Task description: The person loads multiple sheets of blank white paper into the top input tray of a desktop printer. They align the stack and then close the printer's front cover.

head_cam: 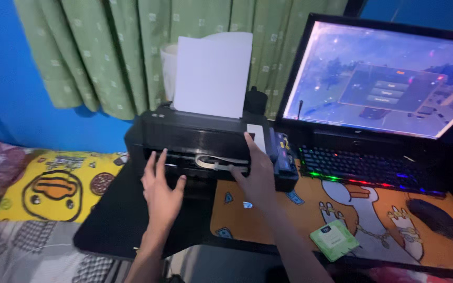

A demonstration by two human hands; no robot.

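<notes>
Green patterned curtain (121,47) hangs across the back, against a blue wall (6,78). Black counter (111,220) carries everything in use. A monitor (384,78), lit with a bluish picture and a small menu panel, stands at the back right. An orange cartoon desk mat (373,209) covers the right part of the counter. To the left, a bed (22,230) with a yellow duck-print cover lies beside the counter edge.

Black printer (205,141) sits centre-left on the counter, just left of the monitor, its right end over the mat's left edge. A white sheet of paper (211,76) stands upright in the rear feed. A black keyboard (363,167) with rainbow backlight lies under the monitor, just right of the printer.

Left hand (161,191): open, fingers spread, fingertips touching the lower front of the printer. Right hand (255,175): open, palm against the printer's front right, index finger extended up onto the top edge; not clasping anything.

Black mouse (433,217) rests at the mat's far right. Small green packet (334,240) lies on the mat near the front edge, well apart from both hands.
</notes>
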